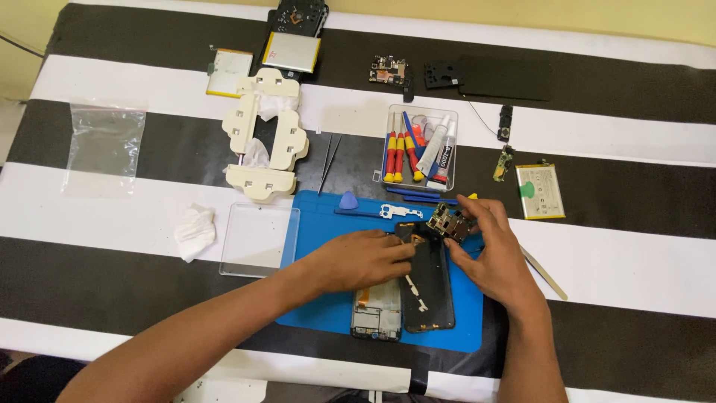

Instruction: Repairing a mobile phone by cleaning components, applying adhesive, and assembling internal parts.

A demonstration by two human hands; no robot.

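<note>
The right hand pinches a circuit board in its fingers; the left hand presses closed fingers on the phone frame below.

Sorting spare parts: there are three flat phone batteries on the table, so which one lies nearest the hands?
The green-labelled battery at the right, just beyond the right hand. The other two batteries lie at the table's far edge.

Bright, even overhead light, soft shadows, sharp focus, slight bending at edges.
</note>
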